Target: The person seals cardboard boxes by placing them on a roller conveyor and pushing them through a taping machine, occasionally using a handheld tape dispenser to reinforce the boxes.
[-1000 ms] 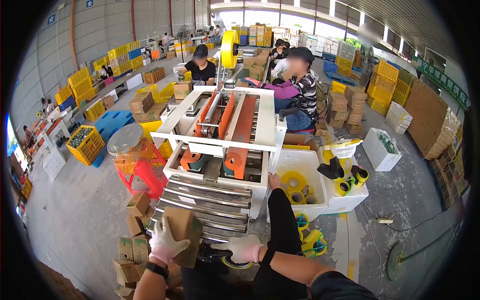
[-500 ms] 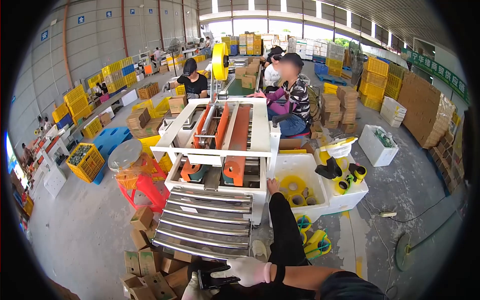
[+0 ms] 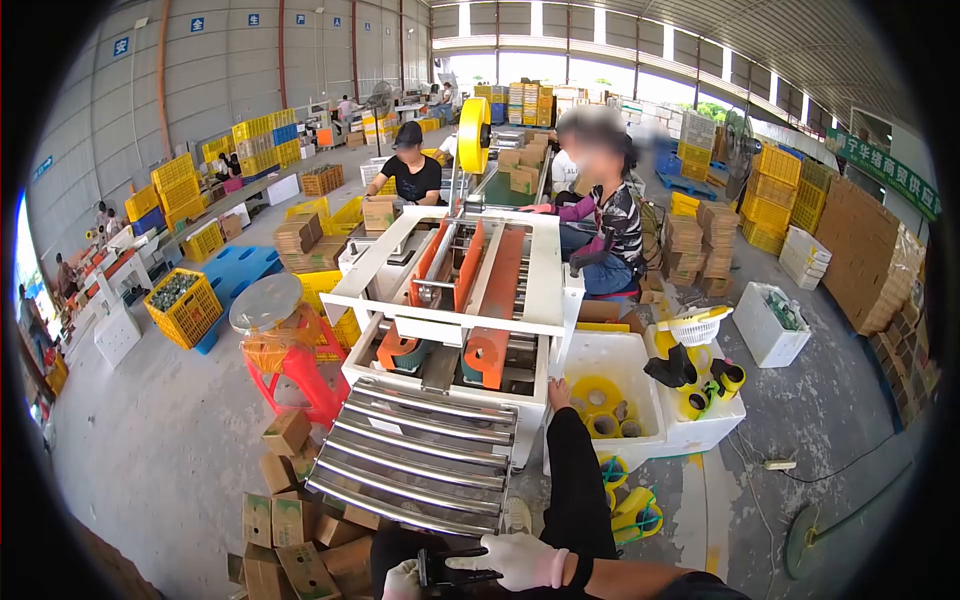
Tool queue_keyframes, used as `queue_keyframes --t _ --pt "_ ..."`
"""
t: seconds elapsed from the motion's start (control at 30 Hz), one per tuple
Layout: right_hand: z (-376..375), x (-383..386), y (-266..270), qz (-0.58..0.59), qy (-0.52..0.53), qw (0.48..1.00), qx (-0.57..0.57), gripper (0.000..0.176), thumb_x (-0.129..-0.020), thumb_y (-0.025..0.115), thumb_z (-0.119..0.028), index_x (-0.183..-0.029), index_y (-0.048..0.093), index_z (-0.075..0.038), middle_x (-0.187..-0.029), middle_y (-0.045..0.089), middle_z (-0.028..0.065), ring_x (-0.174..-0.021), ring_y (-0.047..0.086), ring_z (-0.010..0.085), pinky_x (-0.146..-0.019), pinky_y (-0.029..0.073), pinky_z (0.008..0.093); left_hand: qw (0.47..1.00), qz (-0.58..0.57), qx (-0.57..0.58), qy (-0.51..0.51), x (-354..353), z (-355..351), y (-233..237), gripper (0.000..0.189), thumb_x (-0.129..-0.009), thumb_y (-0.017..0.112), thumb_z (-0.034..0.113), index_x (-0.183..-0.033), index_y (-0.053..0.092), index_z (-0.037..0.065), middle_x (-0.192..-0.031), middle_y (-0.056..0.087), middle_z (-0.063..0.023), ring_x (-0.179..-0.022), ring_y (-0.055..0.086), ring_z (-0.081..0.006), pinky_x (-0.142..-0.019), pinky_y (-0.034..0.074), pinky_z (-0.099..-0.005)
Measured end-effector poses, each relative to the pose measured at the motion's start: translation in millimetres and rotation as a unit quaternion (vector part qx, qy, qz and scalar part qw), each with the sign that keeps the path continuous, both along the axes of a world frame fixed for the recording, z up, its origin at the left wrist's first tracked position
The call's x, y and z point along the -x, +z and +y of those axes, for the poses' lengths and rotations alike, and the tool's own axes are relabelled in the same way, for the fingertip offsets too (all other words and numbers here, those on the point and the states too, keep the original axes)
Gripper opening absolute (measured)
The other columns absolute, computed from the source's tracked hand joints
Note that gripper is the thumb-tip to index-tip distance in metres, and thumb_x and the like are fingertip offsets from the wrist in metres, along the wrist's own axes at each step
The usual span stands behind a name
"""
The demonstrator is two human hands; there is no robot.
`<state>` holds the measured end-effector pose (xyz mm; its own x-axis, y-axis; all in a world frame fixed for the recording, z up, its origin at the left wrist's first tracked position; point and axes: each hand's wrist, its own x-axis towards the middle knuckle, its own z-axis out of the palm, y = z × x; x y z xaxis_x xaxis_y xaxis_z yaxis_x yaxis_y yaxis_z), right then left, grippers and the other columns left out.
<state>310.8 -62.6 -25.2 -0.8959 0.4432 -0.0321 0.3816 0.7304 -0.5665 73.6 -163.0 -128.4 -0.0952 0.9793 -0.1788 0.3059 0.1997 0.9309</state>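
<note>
- Right grip (image 3: 518, 563), white glove with pink cuff: fingers laid over a black, stiff-looking hand tool (image 3: 436, 568), holding it. Palm side hidden, so can't read how hard it squeezes.
- Left grip (image 3: 403, 582), white glove, cut by the lower picture edge: up against the tool's near-left side. Can't tell if it's spread or pinching.
- Tool sits between the two grips, low and close to the body. Shape partly covered by the gloved fingers.
- Handling, my read: light, rigid, hard to break, smooth enough to slip in a glove. Take hold round the handle by the right grip, left grip steadying the opposite end.
- Just beyond the grips: roller conveyor of shiny steel bars (image 3: 412, 467), running up to a white-framed machine (image 3: 546, 277) with orange guides (image 3: 500, 290).
- Left of the grips: brown cardboard cartons (image 3: 306, 572), heaped on the grey floor (image 3: 150, 440).
- Right and beyond: yellow tape rolls (image 3: 630, 522) beside a white foam box (image 3: 622, 453).
</note>
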Motion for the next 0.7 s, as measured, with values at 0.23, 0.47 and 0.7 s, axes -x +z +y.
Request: queue_keyframes --t 0.23,0.47,0.7 --pt "29.8 -52.3 6.2 -0.010 -0.031 0.998 -0.062 0.078 -0.074 0.061 -0.007 -0.142 0.047 -0.043 -0.083 0.049 0.0139 -0.067 0.058 0.0315 -0.063 0.050 0.0407 0.911 -0.347 0.091 0.204 95.4 40.8 15.4 0.018 -0.101 0.048 0.012 -0.098 0.062 0.000 -0.078 0.069 -0.0134 -0.055 0.064 -0.0179 -0.044 0.047 -0.0245" --pt "69.6 -95.2 18.4 0.002 -0.093 0.988 -0.124 0.072 -0.067 0.065 -0.006 -0.129 0.060 -0.041 -0.069 0.042 0.0100 -0.059 0.049 0.0288 -0.053 0.041 0.0388 0.979 -0.123 0.070 0.144 130.6 109.6 110.5 0.016 -0.098 0.046 0.004 -0.099 0.060 -0.002 -0.081 0.069 -0.0101 -0.059 0.063 -0.0134 -0.049 0.048 -0.0232" --pt "125.9 -89.5 34.3 0.014 -0.149 0.978 -0.145 0.070 -0.063 0.066 -0.006 -0.126 0.064 -0.035 -0.074 0.044 0.0102 -0.065 0.050 0.0293 -0.058 0.042 0.0393 0.993 -0.110 -0.009 0.047 154.0 203.9 135.2 0.020 -0.096 0.045 0.000 -0.106 0.062 -0.005 -0.089 0.070 -0.0107 -0.070 0.067 -0.0150 -0.059 0.052 -0.0260"
